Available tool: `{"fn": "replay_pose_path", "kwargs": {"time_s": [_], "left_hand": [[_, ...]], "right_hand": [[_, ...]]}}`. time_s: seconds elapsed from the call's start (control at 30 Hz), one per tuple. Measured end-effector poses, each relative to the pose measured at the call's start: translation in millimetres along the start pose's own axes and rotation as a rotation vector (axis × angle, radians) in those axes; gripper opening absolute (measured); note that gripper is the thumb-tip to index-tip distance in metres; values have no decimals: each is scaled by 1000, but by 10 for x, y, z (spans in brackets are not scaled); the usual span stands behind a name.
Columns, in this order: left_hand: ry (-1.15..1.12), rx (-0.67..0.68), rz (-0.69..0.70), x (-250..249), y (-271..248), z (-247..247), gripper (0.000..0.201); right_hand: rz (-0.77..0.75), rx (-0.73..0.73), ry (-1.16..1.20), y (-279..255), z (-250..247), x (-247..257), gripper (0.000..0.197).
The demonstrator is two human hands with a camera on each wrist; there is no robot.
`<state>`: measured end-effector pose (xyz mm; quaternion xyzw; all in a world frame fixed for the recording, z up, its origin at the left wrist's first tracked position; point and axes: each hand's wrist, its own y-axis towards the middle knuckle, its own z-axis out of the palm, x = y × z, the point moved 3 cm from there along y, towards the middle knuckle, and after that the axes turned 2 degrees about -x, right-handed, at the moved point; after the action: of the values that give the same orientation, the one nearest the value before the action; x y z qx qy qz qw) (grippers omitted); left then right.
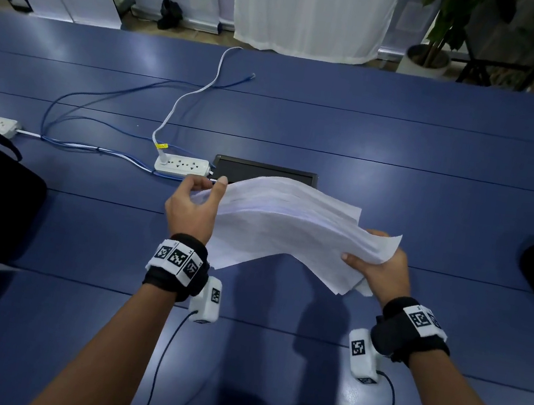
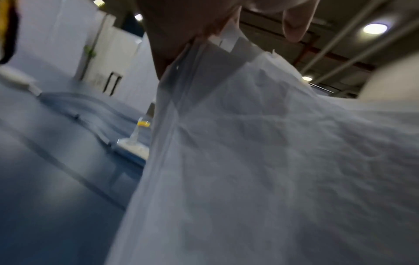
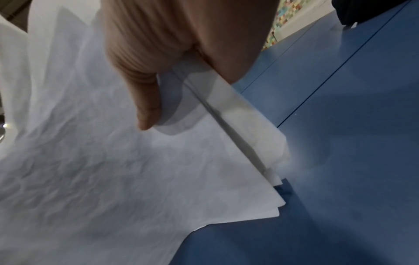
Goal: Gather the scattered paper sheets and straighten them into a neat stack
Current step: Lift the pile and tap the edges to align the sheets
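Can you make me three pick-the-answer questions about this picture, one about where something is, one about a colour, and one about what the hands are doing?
1. Where is the power strip?
A. Just beyond the left hand
B. On the floor
C. Under the plant

2. What colour is the table?
A. Red
B. Blue
C. Green

3. What about the paper sheets?
A. Flat on the table
B. Held up by both hands
C. Rolled into a tube

Answers: 1 A, it lies on the table past that hand. 2 B, the planks are blue. 3 B, the left hand and right hand grip opposite ends, sheets lifted and uneven.
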<state>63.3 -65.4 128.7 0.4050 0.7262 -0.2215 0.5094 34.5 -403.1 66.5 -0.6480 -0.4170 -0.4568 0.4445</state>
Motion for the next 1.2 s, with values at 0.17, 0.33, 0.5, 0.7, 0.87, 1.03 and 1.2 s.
{"fn": "replay_pose_path", "kwargs": {"time_s": [0.17, 0.33, 0.5, 0.7, 0.87, 1.03, 1.2], "left_hand": [[575, 393, 423, -310, 100, 36, 71], [812, 698, 737, -625, 106, 381, 108], [573, 773, 552, -755, 89, 523, 57], [-80, 675, 123, -709, 53, 293, 19], [-462, 539, -9, -499, 5, 174, 52], [-549, 536, -156, -277, -143, 340, 82], [-388, 653, -214, -30, -246, 385, 45]], "right_hand": [[0, -175, 14, -16, -29, 111, 34], [-194, -108, -266, 55, 95, 668, 23], [-668, -80, -573, -71, 209, 1588, 30], [-745, -147, -514, -101, -164, 2231, 93], [-266, 169, 110, 108, -341, 1569, 122], [-172, 203, 144, -104, 78, 1199, 52], [-122, 116, 134, -130, 109, 691, 54]]}}
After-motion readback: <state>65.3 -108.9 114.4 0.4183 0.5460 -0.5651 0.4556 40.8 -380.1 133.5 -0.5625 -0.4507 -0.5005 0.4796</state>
